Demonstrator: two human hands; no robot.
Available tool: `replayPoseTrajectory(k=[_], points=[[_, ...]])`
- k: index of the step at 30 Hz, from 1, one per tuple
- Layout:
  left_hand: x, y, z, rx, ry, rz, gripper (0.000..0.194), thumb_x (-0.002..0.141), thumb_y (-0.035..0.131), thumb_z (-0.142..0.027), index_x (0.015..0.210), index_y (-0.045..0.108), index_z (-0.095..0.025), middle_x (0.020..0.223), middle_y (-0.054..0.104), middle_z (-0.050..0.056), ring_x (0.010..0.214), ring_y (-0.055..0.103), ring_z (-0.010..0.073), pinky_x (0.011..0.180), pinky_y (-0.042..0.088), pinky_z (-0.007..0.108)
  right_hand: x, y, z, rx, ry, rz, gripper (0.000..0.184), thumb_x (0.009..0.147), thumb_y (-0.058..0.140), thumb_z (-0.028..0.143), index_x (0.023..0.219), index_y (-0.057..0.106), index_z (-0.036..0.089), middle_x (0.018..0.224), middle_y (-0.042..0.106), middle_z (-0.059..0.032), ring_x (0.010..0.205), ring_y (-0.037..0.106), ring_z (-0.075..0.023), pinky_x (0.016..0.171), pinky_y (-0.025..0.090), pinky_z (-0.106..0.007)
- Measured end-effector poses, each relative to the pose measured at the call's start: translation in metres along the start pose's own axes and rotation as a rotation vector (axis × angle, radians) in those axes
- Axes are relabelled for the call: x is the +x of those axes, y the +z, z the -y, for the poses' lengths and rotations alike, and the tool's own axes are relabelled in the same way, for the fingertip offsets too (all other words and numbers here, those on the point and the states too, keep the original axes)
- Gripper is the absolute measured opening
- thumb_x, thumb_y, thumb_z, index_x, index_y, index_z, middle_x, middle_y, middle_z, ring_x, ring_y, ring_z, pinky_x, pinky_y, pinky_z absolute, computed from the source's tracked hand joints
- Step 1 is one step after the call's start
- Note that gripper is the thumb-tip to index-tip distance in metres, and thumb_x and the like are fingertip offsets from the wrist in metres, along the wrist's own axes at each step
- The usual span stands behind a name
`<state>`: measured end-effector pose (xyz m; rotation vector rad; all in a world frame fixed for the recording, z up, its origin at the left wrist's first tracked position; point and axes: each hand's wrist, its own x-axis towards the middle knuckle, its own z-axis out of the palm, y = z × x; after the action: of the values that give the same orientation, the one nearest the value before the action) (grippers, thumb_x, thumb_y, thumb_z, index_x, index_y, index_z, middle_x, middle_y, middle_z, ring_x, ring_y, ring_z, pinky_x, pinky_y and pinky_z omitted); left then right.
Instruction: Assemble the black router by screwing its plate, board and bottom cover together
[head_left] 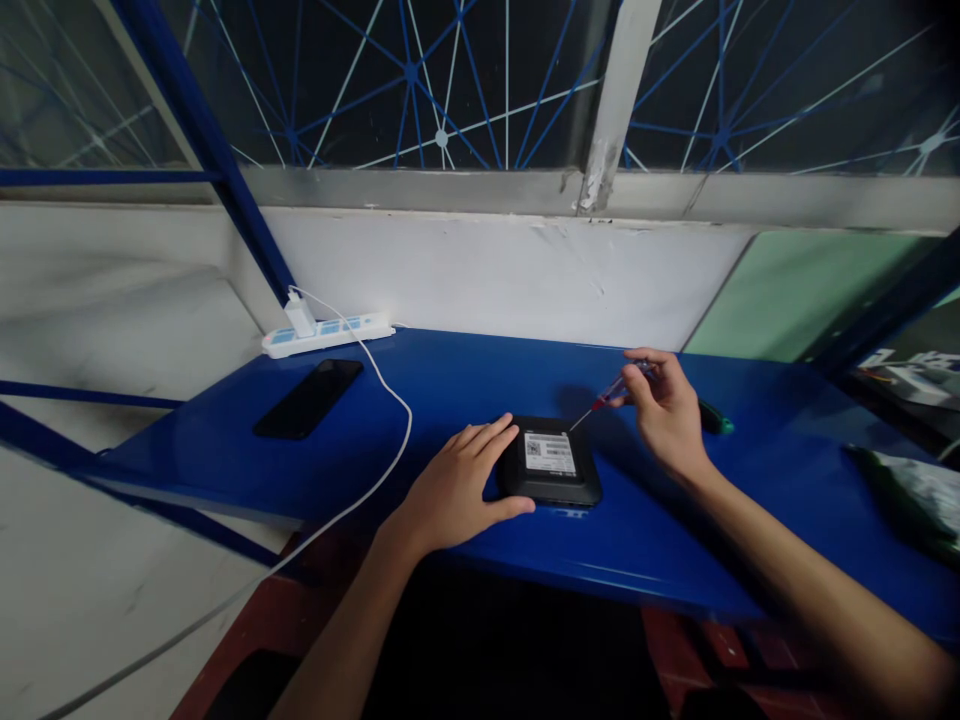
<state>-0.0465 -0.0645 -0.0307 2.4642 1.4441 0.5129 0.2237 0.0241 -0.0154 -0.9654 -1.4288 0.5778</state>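
Note:
A flat black electronic device [589,490] with rounded corners lies on the blue table, its white printed label and square code facing up. My left hand [465,480] grips its left side, fingers over the far left corner and thumb along the near edge. In my right hand [664,400] is a screwdriver [611,391] with a clear handle, red near the shaft. The screwdriver slants down to the left, and its tip meets the device near the far right corner of the label. Whether it sits in a screw is too small to tell.
A black phone [309,398] lies at the left of the blue table [465,370]. Behind it, a white power strip [330,333] holds a charger [300,314], whose white cable [390,455] runs toward me. A dark green object [716,417] and a shiny packet [911,495] lie right.

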Motion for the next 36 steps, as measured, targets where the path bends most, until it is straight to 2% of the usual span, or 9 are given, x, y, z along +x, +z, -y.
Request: replayPoseTrajectory(k=[4, 7, 10, 13, 17, 19, 21, 27, 36], points=[[-0.0006, 0.0015, 0.0021, -0.002, 0.017, -0.01, 0.082, 0.088, 0.059, -0.068, 0.154, 0.031, -0.027, 0.164, 0.028, 0.006, 0.147, 0.034, 0.0318, 0.122, 0.029, 0.053, 0.0002, 0.0006, 0.003, 0.031, -0.026, -0.033, 0.024, 0.087, 0.069, 0.038, 0.106, 0.065, 0.023, 0.077, 0.064, 0.002, 0.059, 0.065, -0.0116, 0.06, 0.057, -0.029], [-0.0007, 0.0017, 0.0027, -0.005, 0.016, -0.009, 0.083, 0.088, 0.058, -0.069, 0.154, 0.031, -0.028, 0.164, 0.028, 0.006, 0.148, 0.033, 0.0325, 0.122, 0.03, 0.054, -0.0008, 0.0015, 0.0067, 0.048, -0.025, -0.025, 0.034, 0.087, 0.069, 0.038, 0.118, 0.065, 0.025, 0.092, 0.071, -0.0029, 0.076, 0.071, -0.0163, 0.065, 0.06, -0.031], [-0.001, 0.001, 0.0022, -0.009, 0.019, -0.007, 0.083, 0.088, 0.058, -0.069, 0.154, 0.031, -0.027, 0.164, 0.028, 0.006, 0.148, 0.033, 0.0319, 0.122, 0.029, 0.053, -0.0023, 0.0026, 0.0088, 0.075, -0.01, -0.008, 0.033, 0.091, 0.064, 0.039, 0.121, 0.063, 0.025, 0.106, 0.073, -0.0061, 0.088, 0.073, -0.0193, 0.068, 0.062, -0.033], [-0.0013, 0.0005, 0.0014, -0.021, 0.015, -0.006, 0.082, 0.089, 0.058, -0.069, 0.154, 0.03, -0.028, 0.164, 0.027, 0.005, 0.148, 0.033, 0.0318, 0.123, 0.028, 0.053, -0.0027, 0.0024, 0.0071, 0.046, 0.003, -0.016, 0.03, 0.093, 0.06, 0.041, 0.118, 0.065, 0.026, 0.105, 0.072, -0.0056, 0.081, 0.072, -0.0175, 0.068, 0.062, -0.034], [-0.0012, 0.0006, 0.0007, -0.031, 0.013, -0.013, 0.082, 0.088, 0.059, -0.068, 0.155, 0.03, -0.029, 0.164, 0.029, 0.006, 0.147, 0.034, 0.0335, 0.121, 0.03, 0.056, -0.0008, 0.0001, 0.0019, -0.006, -0.024, -0.024, 0.028, 0.091, 0.064, 0.041, 0.113, 0.065, 0.025, 0.078, 0.065, 0.0007, 0.061, 0.065, -0.0128, 0.063, 0.059, -0.032], [-0.001, 0.0007, 0.0007, -0.025, 0.014, -0.013, 0.082, 0.088, 0.059, -0.068, 0.154, 0.03, -0.029, 0.164, 0.029, 0.006, 0.147, 0.034, 0.0331, 0.122, 0.029, 0.055, 0.0003, -0.0009, 0.001, -0.012, -0.031, -0.023, 0.026, 0.089, 0.067, 0.039, 0.11, 0.066, 0.025, 0.071, 0.061, 0.0031, 0.058, 0.064, -0.0122, 0.061, 0.057, -0.03], [-0.0009, 0.0007, 0.0006, -0.019, 0.016, -0.011, 0.082, 0.089, 0.058, -0.069, 0.154, 0.03, -0.028, 0.164, 0.028, 0.005, 0.148, 0.033, 0.0317, 0.122, 0.028, 0.053, 0.0009, -0.0013, 0.0017, -0.016, -0.024, -0.022, 0.026, 0.088, 0.069, 0.038, 0.111, 0.067, 0.025, 0.074, 0.062, 0.0025, 0.06, 0.065, -0.0125, 0.062, 0.057, -0.031], [-0.0008, -0.0002, -0.0004, 0.0, 0.005, -0.003, 0.082, 0.089, 0.06, -0.067, 0.153, 0.032, -0.025, 0.164, 0.029, 0.007, 0.148, 0.033, 0.0295, 0.123, 0.028, 0.05, -0.0007, 0.0001, 0.0049, 0.033, 0.008, 0.004, 0.033, 0.091, 0.063, 0.04, 0.122, 0.064, 0.028, 0.103, 0.07, -0.0036, 0.077, 0.069, -0.0158, 0.071, 0.061, -0.036], [-0.0005, 0.0002, -0.0002, -0.028, 0.016, -0.015, 0.082, 0.088, 0.06, -0.068, 0.154, 0.031, -0.027, 0.163, 0.029, 0.006, 0.147, 0.035, 0.032, 0.122, 0.029, 0.053, -0.0015, -0.0012, 0.0026, -0.051, -0.007, 0.001, 0.031, 0.091, 0.064, 0.043, 0.118, 0.064, 0.028, 0.085, 0.065, 0.0007, 0.059, 0.065, -0.0118, 0.063, 0.057, -0.031]])
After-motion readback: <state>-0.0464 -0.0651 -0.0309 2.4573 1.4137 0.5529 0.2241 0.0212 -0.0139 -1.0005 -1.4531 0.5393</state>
